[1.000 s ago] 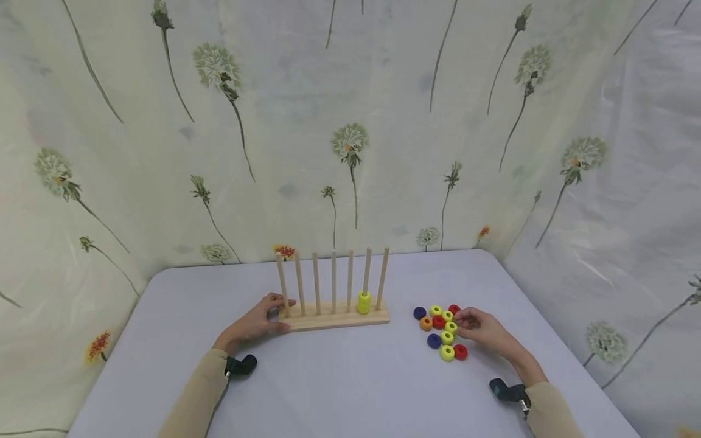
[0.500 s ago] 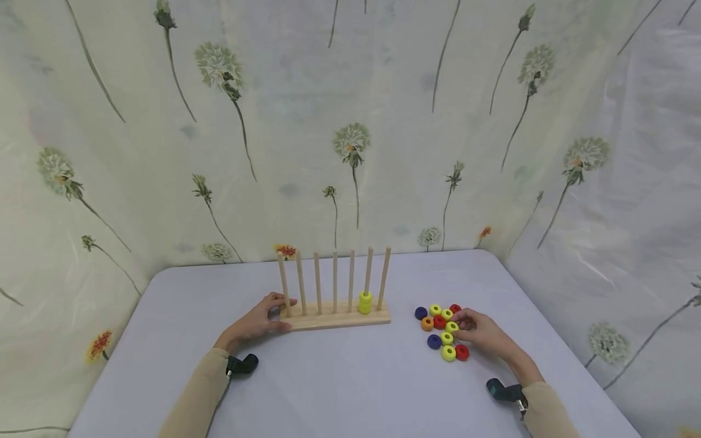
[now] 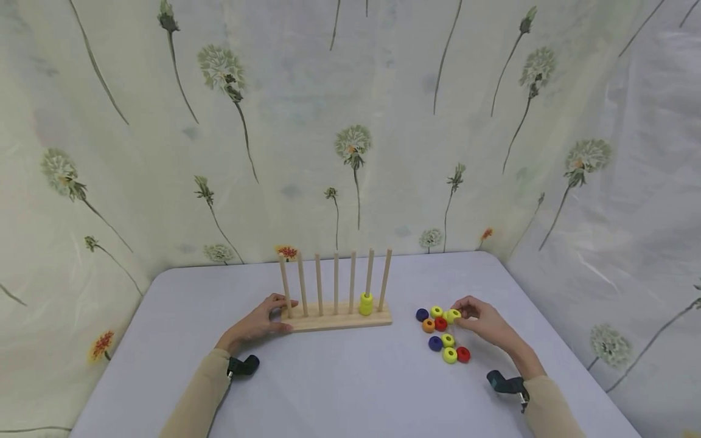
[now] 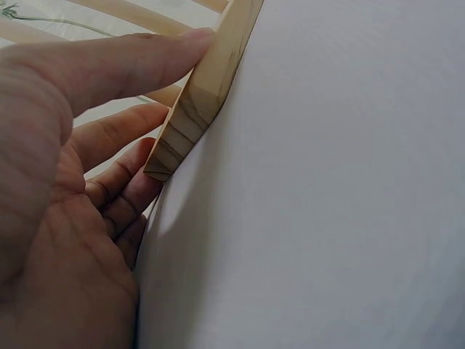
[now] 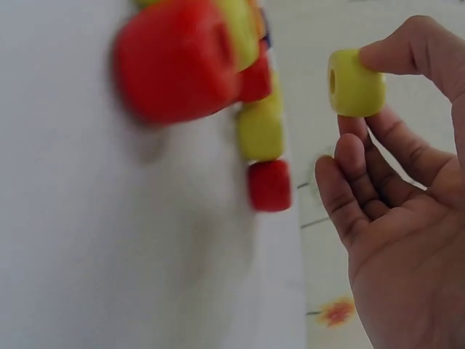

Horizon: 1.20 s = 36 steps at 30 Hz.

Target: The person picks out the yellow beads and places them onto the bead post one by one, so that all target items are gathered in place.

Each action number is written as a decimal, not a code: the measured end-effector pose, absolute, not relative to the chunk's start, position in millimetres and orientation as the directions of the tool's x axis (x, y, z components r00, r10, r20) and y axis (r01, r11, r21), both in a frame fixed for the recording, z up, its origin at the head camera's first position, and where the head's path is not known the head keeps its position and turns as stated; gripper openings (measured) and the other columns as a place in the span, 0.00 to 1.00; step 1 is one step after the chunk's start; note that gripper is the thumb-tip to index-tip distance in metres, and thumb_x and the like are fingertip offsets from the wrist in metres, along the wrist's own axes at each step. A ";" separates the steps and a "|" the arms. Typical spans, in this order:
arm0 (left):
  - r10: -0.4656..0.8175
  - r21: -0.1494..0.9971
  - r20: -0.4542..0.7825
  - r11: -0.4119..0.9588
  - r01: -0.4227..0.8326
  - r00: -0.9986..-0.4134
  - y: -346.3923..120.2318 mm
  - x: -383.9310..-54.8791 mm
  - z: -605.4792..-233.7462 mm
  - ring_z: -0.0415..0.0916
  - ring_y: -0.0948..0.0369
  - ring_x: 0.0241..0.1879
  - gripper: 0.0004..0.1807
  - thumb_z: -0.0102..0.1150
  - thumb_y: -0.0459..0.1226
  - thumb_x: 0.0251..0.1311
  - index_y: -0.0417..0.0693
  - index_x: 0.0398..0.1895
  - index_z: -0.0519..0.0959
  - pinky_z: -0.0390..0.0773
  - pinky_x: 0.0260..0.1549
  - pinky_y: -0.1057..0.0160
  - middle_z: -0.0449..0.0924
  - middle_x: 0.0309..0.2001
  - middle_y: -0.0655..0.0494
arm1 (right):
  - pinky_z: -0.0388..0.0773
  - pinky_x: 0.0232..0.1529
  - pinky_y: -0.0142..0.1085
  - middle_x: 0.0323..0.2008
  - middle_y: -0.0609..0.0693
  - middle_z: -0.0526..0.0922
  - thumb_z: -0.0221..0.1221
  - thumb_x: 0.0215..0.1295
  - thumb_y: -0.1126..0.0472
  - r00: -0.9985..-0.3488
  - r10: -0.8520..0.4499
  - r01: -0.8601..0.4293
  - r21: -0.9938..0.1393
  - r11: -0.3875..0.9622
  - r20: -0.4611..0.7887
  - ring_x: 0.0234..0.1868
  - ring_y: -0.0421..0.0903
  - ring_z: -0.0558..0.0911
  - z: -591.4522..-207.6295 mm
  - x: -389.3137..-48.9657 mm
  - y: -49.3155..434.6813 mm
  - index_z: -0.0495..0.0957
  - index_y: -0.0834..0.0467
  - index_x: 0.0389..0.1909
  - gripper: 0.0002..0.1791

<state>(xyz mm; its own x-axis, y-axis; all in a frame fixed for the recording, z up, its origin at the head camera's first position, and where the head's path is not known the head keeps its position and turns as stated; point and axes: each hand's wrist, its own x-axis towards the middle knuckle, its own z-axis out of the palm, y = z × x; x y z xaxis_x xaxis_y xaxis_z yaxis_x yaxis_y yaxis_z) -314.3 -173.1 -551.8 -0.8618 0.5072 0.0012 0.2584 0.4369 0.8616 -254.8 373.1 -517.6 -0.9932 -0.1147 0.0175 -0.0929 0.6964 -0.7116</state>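
A wooden peg rack (image 3: 339, 322) with several upright pegs stands toward the back of the table. My left hand (image 3: 254, 323) grips its left end; in the left wrist view the thumb lies on the front edge of the wooden base (image 4: 200, 98) and the fingers are behind. Yellow beads (image 3: 366, 304) are stacked on the second peg from the right. Over at the right, my right hand (image 3: 487, 325) pinches a yellow bead (image 5: 356, 83) between thumb and fingers, raised off the table, its hole showing in the right wrist view.
Loose beads lie in a cluster right of the rack: dark blue (image 3: 435, 344), orange (image 3: 428, 325), red (image 3: 463, 354) and yellow (image 3: 450, 355). The white table (image 3: 339, 389) meets a flower-printed curtain (image 3: 296, 152) at the back and sides.
My right hand has taken a yellow bead from the cluster's right side and lifted it slightly up and away. The left hand keeps its grip on the rack.
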 end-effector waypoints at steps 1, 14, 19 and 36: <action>0.508 0.863 0.001 0.435 0.258 -0.861 -173.7 -315.2 -552.8 0.52 0.44 0.69 0.30 0.70 0.39 0.53 0.50 0.62 0.75 0.47 0.66 0.35 0.63 0.62 0.46 | 0.74 0.42 0.29 0.40 0.52 0.76 0.63 0.62 0.57 -0.992 -0.122 -0.109 -0.709 0.696 0.033 0.45 0.50 0.74 -513.0 -256.1 371.5 0.74 0.58 0.48 0.16; 0.507 0.857 -0.011 0.449 0.253 -0.862 -174.9 -316.4 -551.4 0.52 0.45 0.69 0.31 0.71 0.43 0.52 0.54 0.61 0.75 0.49 0.67 0.35 0.63 0.62 0.48 | 0.73 0.45 0.25 0.44 0.52 0.78 0.62 0.64 0.58 -0.959 -0.210 -0.283 -0.719 0.635 0.192 0.45 0.46 0.74 -436.4 -279.6 324.5 0.73 0.58 0.48 0.15; 0.507 0.859 -0.001 0.442 0.259 -0.862 -175.2 -318.5 -554.3 0.54 0.46 0.69 0.31 0.72 0.42 0.51 0.53 0.61 0.75 0.50 0.66 0.36 0.64 0.61 0.49 | 0.73 0.45 0.24 0.45 0.51 0.77 0.63 0.64 0.56 -0.946 -0.238 -0.323 -0.723 0.611 0.222 0.46 0.48 0.74 -414.5 -293.5 302.9 0.73 0.57 0.49 0.16; 0.517 0.852 -0.001 0.448 0.269 -0.856 -176.6 -316.9 -552.1 0.55 0.46 0.67 0.32 0.71 0.43 0.53 0.51 0.62 0.74 0.51 0.65 0.36 0.64 0.61 0.48 | 0.73 0.51 0.33 0.45 0.49 0.78 0.64 0.62 0.56 -0.871 -0.383 -0.477 -0.712 0.515 0.306 0.46 0.45 0.77 -362.6 -318.2 231.6 0.75 0.54 0.48 0.15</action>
<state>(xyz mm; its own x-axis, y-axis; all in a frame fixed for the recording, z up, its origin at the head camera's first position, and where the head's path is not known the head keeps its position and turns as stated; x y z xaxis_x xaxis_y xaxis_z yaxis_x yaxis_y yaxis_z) -316.9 -176.6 -552.1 -0.8561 0.5168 -0.0011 0.2694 0.4482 0.8524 -318.2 231.6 -362.6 -0.8713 -0.3834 0.3063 -0.4770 0.5149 -0.7123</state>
